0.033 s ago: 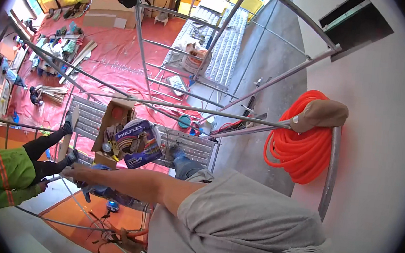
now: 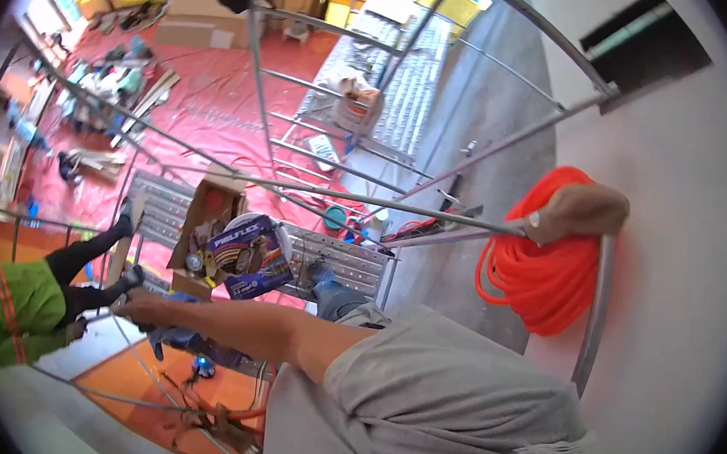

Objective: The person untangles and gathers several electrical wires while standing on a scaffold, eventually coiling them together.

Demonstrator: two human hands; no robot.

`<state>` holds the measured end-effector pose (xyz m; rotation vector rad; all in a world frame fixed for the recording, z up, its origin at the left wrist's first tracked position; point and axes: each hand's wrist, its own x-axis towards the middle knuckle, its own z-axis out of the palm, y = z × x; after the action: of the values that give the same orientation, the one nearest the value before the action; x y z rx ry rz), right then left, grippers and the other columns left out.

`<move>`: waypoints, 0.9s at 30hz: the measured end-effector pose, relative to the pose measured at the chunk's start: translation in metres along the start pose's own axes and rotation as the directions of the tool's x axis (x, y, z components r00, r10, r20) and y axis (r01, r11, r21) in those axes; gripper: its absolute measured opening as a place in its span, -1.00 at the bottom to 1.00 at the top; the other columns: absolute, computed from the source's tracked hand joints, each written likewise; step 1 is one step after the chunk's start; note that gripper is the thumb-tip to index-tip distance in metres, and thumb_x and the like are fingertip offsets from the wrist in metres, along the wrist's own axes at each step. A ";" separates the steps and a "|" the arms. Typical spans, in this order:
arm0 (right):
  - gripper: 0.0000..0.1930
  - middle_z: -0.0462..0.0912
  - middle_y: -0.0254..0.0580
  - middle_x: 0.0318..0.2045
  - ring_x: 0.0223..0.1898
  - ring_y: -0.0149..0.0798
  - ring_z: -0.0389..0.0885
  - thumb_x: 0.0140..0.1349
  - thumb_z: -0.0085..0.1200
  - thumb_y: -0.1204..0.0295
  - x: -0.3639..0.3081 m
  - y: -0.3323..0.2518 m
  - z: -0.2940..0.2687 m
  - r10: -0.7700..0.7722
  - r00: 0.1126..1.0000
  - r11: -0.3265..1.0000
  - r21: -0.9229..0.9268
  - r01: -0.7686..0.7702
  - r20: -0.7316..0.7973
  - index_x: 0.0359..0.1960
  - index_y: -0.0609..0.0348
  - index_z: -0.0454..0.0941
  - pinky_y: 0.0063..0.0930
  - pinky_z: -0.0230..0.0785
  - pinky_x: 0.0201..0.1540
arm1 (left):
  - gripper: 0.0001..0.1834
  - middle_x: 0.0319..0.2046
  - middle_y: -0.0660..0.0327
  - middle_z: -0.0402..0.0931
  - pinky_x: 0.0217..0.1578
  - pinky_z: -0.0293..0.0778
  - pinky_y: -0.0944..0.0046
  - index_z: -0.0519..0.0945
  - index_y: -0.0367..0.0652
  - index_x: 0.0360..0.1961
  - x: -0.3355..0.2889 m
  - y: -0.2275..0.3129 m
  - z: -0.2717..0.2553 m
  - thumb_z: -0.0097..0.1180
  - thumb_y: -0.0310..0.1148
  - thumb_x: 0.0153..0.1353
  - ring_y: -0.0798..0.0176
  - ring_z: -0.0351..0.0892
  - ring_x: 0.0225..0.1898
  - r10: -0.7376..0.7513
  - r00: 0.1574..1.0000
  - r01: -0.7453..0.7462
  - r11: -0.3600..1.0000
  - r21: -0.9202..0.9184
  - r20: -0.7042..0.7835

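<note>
I look down from high on a metal scaffold. My left arm stretches out to the left, and my left hand (image 2: 140, 304) curls around a thin scaffold rail (image 2: 189, 398) beside a blue object (image 2: 186, 339). My right hand (image 2: 577, 210) is closed over the top of a grey scaffold tube (image 2: 593, 310). A coil of orange conduit (image 2: 538, 274) hangs right below it. Grey shirt fabric fills the lower middle. My jeans leg and shoe (image 2: 321, 274) stand on a perforated metal deck (image 2: 351, 265).
An open cardboard box (image 2: 206, 205) of tools and a purple pack (image 2: 251, 256) sit on the deck. A person in a green high-visibility shirt (image 2: 5, 315) stands at the left. Far below lie a red floor covering (image 2: 209, 98), scattered materials and stacked metal planks (image 2: 412, 83).
</note>
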<state>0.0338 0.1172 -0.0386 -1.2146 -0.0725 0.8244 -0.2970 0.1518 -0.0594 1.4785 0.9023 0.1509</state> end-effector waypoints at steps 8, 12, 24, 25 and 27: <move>-0.46 0.49 -0.29 -0.49 -0.46 -0.34 0.47 0.36 0.16 -0.11 -0.010 -0.014 -0.066 -0.180 0.977 0.963 -0.183 0.198 0.110 -0.01 0.17 0.51 -0.35 0.42 -0.37 | -0.43 -0.40 0.30 0.56 -0.57 0.40 0.39 0.55 -0.15 0.18 -0.006 0.014 0.051 0.35 -0.49 0.08 0.41 0.47 -0.56 0.039 0.986 -0.063 0.988 -0.140 -0.165; -0.59 0.57 -0.20 -0.21 -0.20 -0.27 0.63 0.49 0.05 0.06 -0.023 -0.023 -0.052 0.072 0.976 0.997 -0.043 -0.064 0.207 0.01 0.19 0.57 -0.29 0.64 -0.26 | -0.72 -0.58 0.33 0.58 -0.68 0.33 0.42 0.59 -0.12 -0.20 -0.021 0.020 0.052 0.43 -0.46 0.10 0.45 0.46 -0.68 0.027 0.972 -0.078 0.975 -0.210 -0.234; -0.68 0.56 -0.31 -0.40 -0.39 -0.30 0.55 0.43 0.09 0.07 -0.032 0.008 -0.003 0.057 0.919 0.978 -0.206 0.028 0.391 -0.22 0.06 0.61 -0.29 0.51 -0.31 | -0.66 -0.55 0.39 0.47 -0.61 0.36 0.39 0.52 -0.06 -0.27 -0.069 0.002 -0.014 0.47 -0.52 0.02 0.45 0.44 -0.61 0.005 0.894 -0.158 0.939 -0.305 -0.448; -0.72 0.57 -0.35 -0.39 -0.39 -0.35 0.57 0.43 0.11 0.11 -0.029 0.017 -0.002 0.157 0.944 0.988 -0.049 -0.149 0.291 -0.22 0.05 0.62 -0.36 0.53 -0.34 | -0.66 -0.54 0.39 0.46 -0.59 0.39 0.37 0.53 -0.07 -0.25 -0.069 -0.003 -0.023 0.47 -0.53 0.02 0.43 0.44 -0.60 0.017 0.882 -0.172 0.942 -0.288 -0.470; -0.75 0.59 -0.36 -0.30 -0.37 -0.36 0.59 0.43 0.13 0.13 -0.021 0.030 -0.004 0.096 0.930 0.994 -0.075 -0.074 0.355 -0.14 0.01 0.64 -0.35 0.59 -0.34 | -0.61 -0.43 0.36 0.53 -0.49 0.47 0.35 0.58 -0.11 -0.13 -0.074 -0.014 -0.041 0.48 -0.54 0.02 0.41 0.53 -0.49 0.048 0.869 -0.283 0.864 -0.415 -0.492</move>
<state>0.0053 0.1050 -0.0578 -1.1164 -0.3464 1.1213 -0.3778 0.1373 -0.0337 1.0601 1.0215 0.8412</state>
